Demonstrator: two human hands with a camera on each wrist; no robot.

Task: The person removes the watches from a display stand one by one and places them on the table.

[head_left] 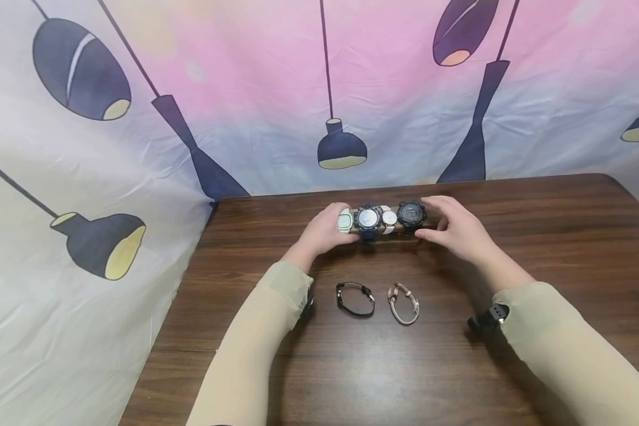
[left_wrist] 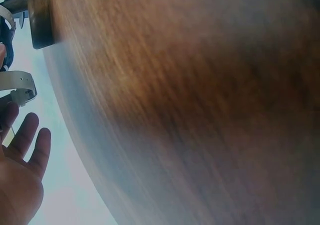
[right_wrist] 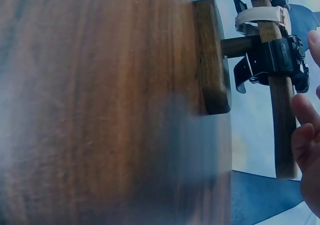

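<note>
Several wristwatches hang along the crossbar of a wooden T-shaped watch stand [right_wrist: 283,130]. My left hand [head_left: 322,231] grips the mint-green watch [head_left: 345,221] at the bar's left end, thumb below and a finger above; some of its other fingers stretch out in the left wrist view. To the right hang a dark watch with a silvery face [head_left: 368,218], a white-strapped watch [head_left: 389,218] and a bulky black watch [head_left: 412,214]. Around the bar's right end, my right hand [head_left: 458,232] spreads thumb and fingers beside the black watch; whether the fingertips touch it is unclear.
Nearer on the brown table [head_left: 362,378] lie a thin black-strapped watch [head_left: 354,313] and a pale-strapped watch with a rose-gold case [head_left: 394,291]. The stand's wooden base [right_wrist: 212,60] rests near the table's far edge. A lamp-patterned cloth [head_left: 277,89] hangs behind.
</note>
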